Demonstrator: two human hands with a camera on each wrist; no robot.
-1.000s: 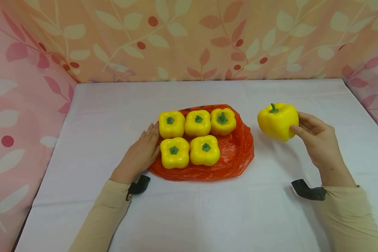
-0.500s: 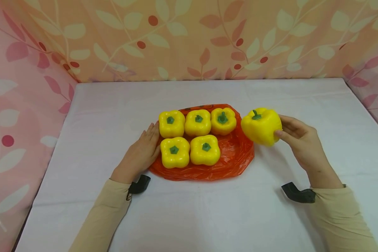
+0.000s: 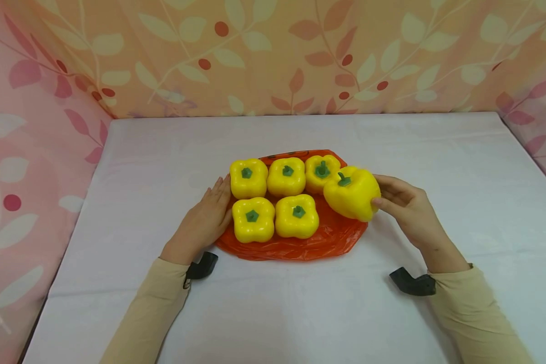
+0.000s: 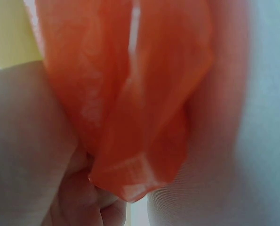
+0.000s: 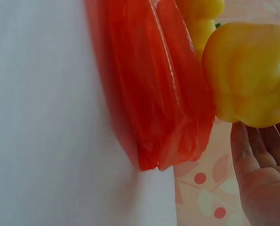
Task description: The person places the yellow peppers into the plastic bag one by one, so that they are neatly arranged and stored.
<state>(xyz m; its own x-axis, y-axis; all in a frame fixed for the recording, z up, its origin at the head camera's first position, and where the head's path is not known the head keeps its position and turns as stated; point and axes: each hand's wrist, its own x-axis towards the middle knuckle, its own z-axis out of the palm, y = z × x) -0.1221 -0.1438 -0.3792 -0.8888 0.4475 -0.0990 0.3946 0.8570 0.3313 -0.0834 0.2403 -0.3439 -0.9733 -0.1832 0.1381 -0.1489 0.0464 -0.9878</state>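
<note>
In the head view my right hand (image 3: 407, 210) holds a yellow bell pepper (image 3: 351, 194) by its right side, thumb in front and fingers behind. The pepper is tilted, its green stem up and to the left, over the right part of a red plastic bag (image 3: 332, 237). It partly covers the back-right one of several upright yellow bell peppers (image 3: 253, 221) on the bag. With fingers straight, my left hand (image 3: 203, 215) rests along the bag's left edge beside the peppers. The right wrist view shows the held pepper (image 5: 250, 75) above my fingers (image 5: 243, 146).
A white cloth (image 3: 273, 313) covers the table under the bag. Patterned fabric (image 3: 273, 55) stands behind it, with pink fabric on both sides. Black wrist mounts (image 3: 413, 281) stick out at both sleeves. Red bag folds (image 4: 125, 94) fill much of the left wrist view.
My right hand has carried the bell pepper leftward and slightly toward me, from beside the red bag to over its right part. My left hand and the other peppers have stayed put.
</note>
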